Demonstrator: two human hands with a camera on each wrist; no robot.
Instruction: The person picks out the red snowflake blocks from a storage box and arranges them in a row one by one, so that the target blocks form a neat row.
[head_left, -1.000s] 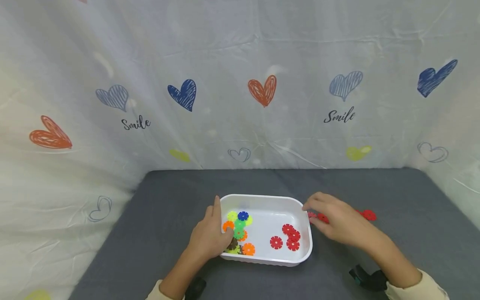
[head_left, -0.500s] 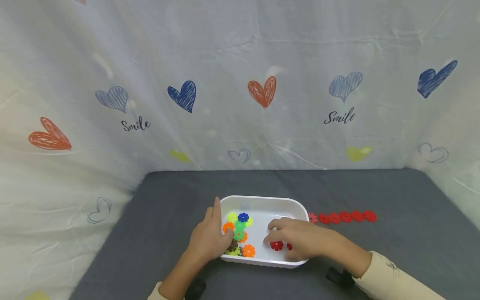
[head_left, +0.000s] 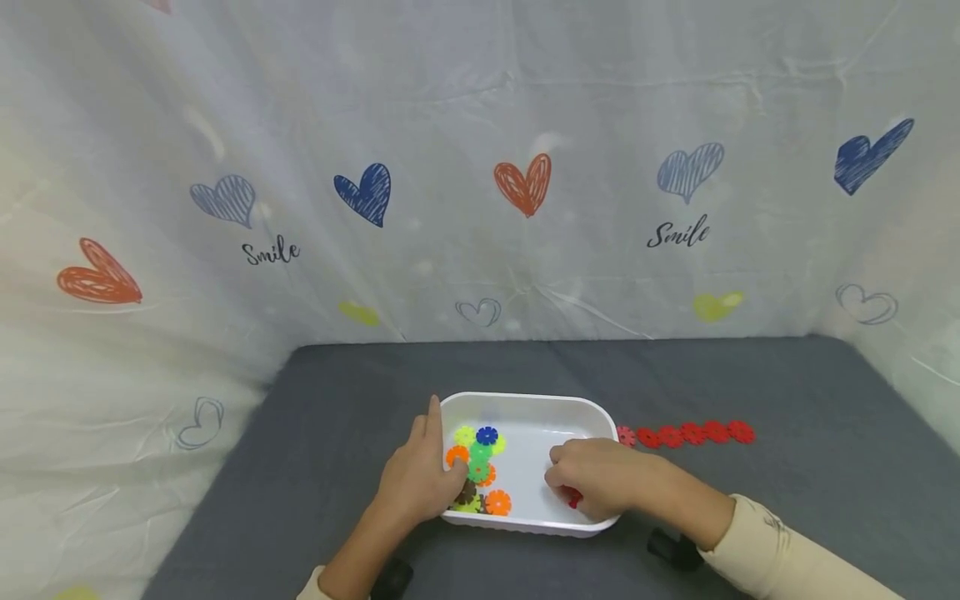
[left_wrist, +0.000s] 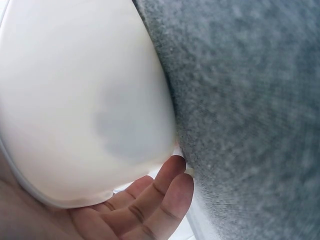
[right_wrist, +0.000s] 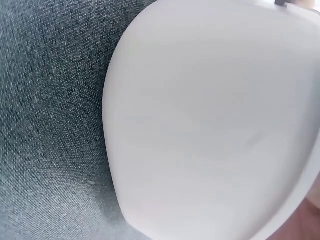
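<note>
A white plastic tray (head_left: pixel 534 525) holds small notched building discs. My left hand (head_left: pixel 420 471) grips its left end, thumb over the rim and fingers outside; the left wrist view shows these fingers (left_wrist: pixel 175 195) bent beneath the tray wall (left_wrist: pixel 100 90). Inside the tray's right half, my right hand (head_left: pixel 600 477) has its fingers curled on a red disc (head_left: pixel 574 498), mostly covered by the hand. Other red discs there are hidden. Orange (head_left: pixel 497 502), green (head_left: pixel 478 472), blue (head_left: pixel 487 435), yellow and brown discs lie at the tray's left end.
To the right of the tray, a row of several red discs (head_left: pixel 692 432) runs across the grey tablecloth (head_left: pixel 810 500). Behind the table hangs a white curtain (head_left: pixel 427 117) with printed hearts. The right wrist view is mostly filled by the tray's outer wall (right_wrist: pixel 200 125).
My right hand has moved left from the row of red discs into the tray, and its fingers have closed over the red discs there. The left hand keeps its grip on the tray.
</note>
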